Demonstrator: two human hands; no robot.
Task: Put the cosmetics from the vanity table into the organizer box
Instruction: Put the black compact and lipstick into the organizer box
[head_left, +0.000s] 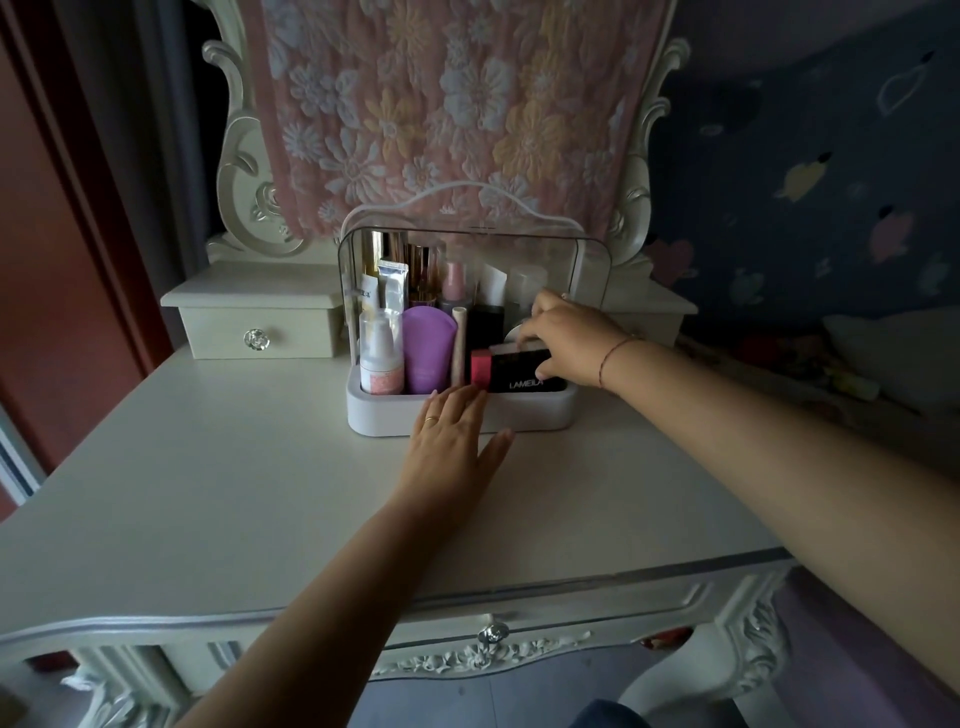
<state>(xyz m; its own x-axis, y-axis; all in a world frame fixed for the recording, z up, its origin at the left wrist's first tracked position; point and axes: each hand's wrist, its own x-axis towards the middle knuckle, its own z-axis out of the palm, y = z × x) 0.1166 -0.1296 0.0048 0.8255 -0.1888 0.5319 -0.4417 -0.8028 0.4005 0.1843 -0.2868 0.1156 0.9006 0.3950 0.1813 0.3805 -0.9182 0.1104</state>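
Note:
The white organizer box with a raised clear lid stands at the back middle of the vanity table. Inside stand a purple tube, a clear pump bottle, a silver tube and several other bottles. My right hand reaches into the box's right side and grips a black and red box marked LAMEILA, lying on its side. My left hand lies flat with straight fingers against the organizer's front rim.
A small drawer unit with a crystal knob sits left of the organizer, another to its right. A floral cloth covers the mirror behind. The table's front drawer knob is below. A bed with clutter lies to the right.

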